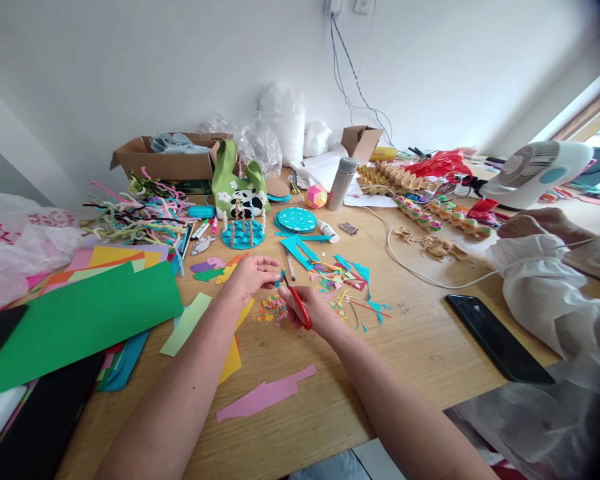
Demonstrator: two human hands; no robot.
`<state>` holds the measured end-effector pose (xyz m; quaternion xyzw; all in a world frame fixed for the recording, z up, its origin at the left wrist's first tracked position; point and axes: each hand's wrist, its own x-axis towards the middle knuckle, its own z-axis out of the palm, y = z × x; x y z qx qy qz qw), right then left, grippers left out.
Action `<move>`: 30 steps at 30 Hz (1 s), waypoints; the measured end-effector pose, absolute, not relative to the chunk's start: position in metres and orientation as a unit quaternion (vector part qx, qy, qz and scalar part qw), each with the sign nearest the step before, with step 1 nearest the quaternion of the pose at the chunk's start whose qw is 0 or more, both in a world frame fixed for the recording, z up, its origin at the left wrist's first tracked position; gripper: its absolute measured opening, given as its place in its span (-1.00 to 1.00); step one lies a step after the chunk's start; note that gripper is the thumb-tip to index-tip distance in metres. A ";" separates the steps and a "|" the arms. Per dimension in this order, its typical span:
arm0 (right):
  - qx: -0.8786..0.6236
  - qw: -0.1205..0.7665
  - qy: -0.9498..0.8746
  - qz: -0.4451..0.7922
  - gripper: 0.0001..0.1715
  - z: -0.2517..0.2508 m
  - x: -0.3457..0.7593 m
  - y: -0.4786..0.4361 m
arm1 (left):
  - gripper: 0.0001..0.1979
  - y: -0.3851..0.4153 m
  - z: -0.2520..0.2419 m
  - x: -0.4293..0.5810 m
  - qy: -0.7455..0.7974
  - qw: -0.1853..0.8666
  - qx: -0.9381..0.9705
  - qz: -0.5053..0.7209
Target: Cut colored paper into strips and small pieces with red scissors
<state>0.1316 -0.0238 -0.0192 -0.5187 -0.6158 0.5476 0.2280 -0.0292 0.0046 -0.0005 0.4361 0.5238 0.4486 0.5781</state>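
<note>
In the middle of the table my right hand (316, 310) is closed around red-handled scissors (300, 304), whose blades point up toward my other hand. My left hand (250, 276) pinches a small blue piece of paper (279, 283) at the blades. Below both hands lies a heap of tiny coloured paper bits (270, 308). Paper fish (209, 273) in purple, green and yellow lie just beyond my left hand. Blue paper offcuts (300, 253) and mixed scraps are scattered past my right hand. Nearest to me is a pink paper strip (267, 395).
Coloured sheets, a green one (90, 320) on top, cover the left side. Behind stand a blue egg-tray-like base with twisted posts (243, 233), blue discs (296, 220) and a grey flask (343, 185). A phone (495, 337), a white cable and another person's sleeve (527, 287) are at right.
</note>
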 end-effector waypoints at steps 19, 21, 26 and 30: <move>-0.523 0.229 -0.610 0.548 -0.33 -0.019 0.131 -0.023 | -0.72 0.004 0.000 -0.027 0.521 0.579 0.429 0.458; -0.528 0.229 -0.604 0.551 -0.33 -0.018 0.131 -0.024 | -0.71 0.005 0.000 -0.027 0.518 0.580 0.430 0.458; -0.530 0.230 -0.599 0.555 -0.35 -0.021 0.133 -0.022 | -0.67 0.006 -0.001 -0.028 0.515 0.583 0.430 0.458; -0.530 0.232 -0.604 0.548 -0.36 -0.025 0.134 -0.020 | -0.65 0.006 -0.001 -0.028 0.515 0.585 0.432 0.454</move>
